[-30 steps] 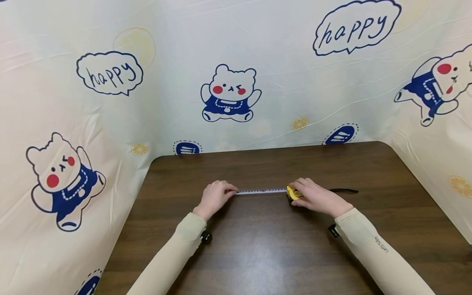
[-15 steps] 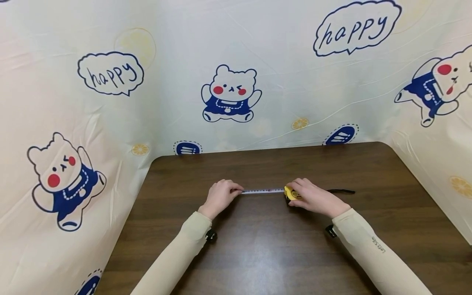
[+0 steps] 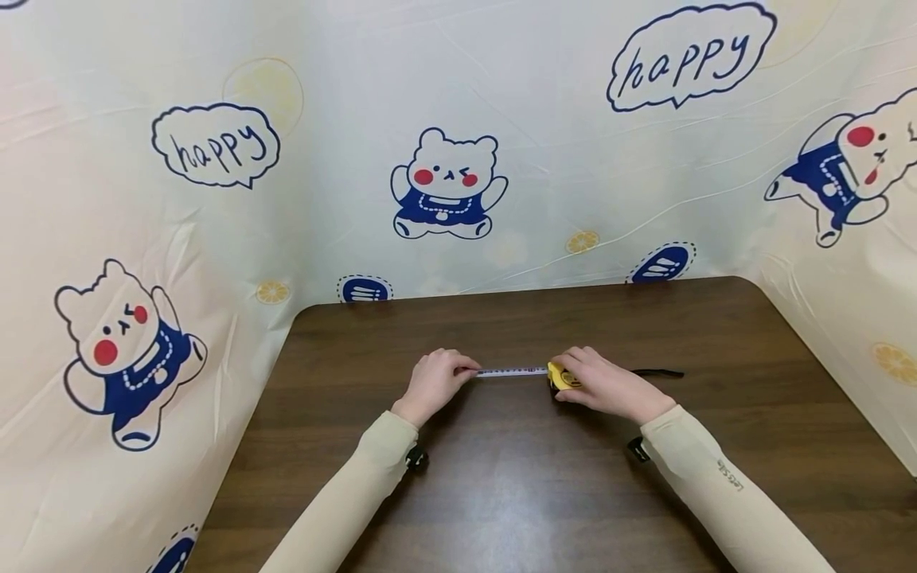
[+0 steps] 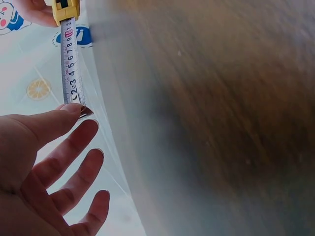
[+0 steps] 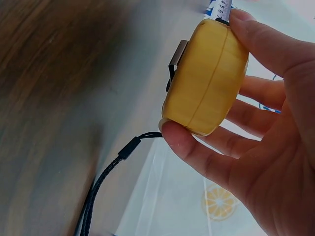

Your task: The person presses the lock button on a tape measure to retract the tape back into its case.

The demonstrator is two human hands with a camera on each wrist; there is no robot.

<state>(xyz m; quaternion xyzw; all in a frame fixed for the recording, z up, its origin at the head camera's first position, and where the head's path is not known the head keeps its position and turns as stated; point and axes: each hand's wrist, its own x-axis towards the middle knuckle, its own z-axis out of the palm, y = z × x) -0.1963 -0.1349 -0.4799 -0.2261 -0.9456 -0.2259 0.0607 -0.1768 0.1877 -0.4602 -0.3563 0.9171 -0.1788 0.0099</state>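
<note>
A yellow tape measure (image 3: 562,377) is in my right hand (image 3: 600,382), whose thumb and fingers grip the case. Out of the case runs a short white blade (image 3: 512,372), level between the two hands. My left hand (image 3: 438,382) pinches the blade's end between thumb and index finger. In the left wrist view the blade (image 4: 72,64) shows black and red numbers, and the other left fingers are spread below the pinch. The right wrist view shows the rounded yellow case (image 5: 205,78) with a metal belt clip (image 5: 178,54) and a black wrist strap (image 5: 106,172).
Both hands are over a dark brown wooden table (image 3: 487,477). A pale cloth (image 3: 329,191) printed with bears and "happy" bubbles hangs behind the table and along its sides. Small black devices sit at both wrists.
The left hand has moved right with the blade's end, and the right hand has shifted slightly left with the tape measure. The exposed blade is now shorter.
</note>
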